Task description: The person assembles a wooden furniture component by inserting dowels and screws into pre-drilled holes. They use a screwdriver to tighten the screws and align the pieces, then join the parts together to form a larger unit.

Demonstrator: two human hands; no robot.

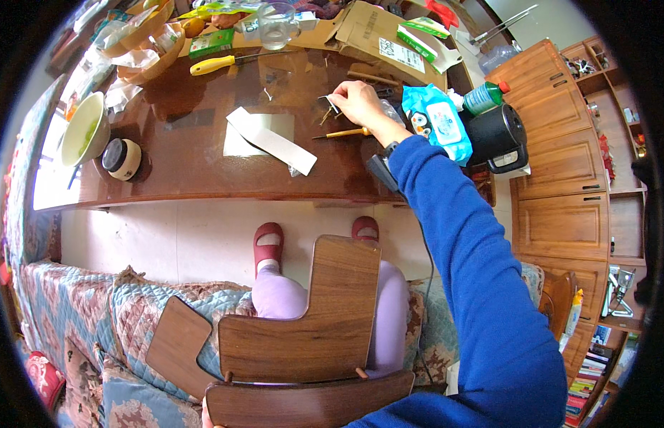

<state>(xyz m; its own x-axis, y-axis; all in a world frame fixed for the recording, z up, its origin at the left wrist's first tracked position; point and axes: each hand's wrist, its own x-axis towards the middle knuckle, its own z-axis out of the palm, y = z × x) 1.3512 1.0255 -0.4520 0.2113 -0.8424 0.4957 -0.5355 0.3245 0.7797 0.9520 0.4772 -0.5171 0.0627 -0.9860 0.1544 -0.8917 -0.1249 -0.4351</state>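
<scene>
On my lap lies an L-shaped dark wooden panel (303, 339) joined to a long curved board (310, 401) by short wooden pegs. My left hand (207, 416), mostly hidden at the lower edge, grips the left end of that curved board. Across the table, my right hand (360, 105) has its fingers pinched together over small metal pieces (328, 114); what sits between the fingertips is too small to name. Just below that hand rests a thin screwdriver with a yellow handle (348, 133). Left of it, a white strip (271, 141) lies across a pale square sheet (282, 128).
Another yellow-handled screwdriver (212, 65) lies farther back. Blue wipes pack (439, 125), black kettle (497, 135) and green bottle (483, 98) stand at right; bowl (86, 132) and jar (122, 158) at left. A cardboard box (368, 36) is behind. Another wooden piece (176, 342) lies on the sofa.
</scene>
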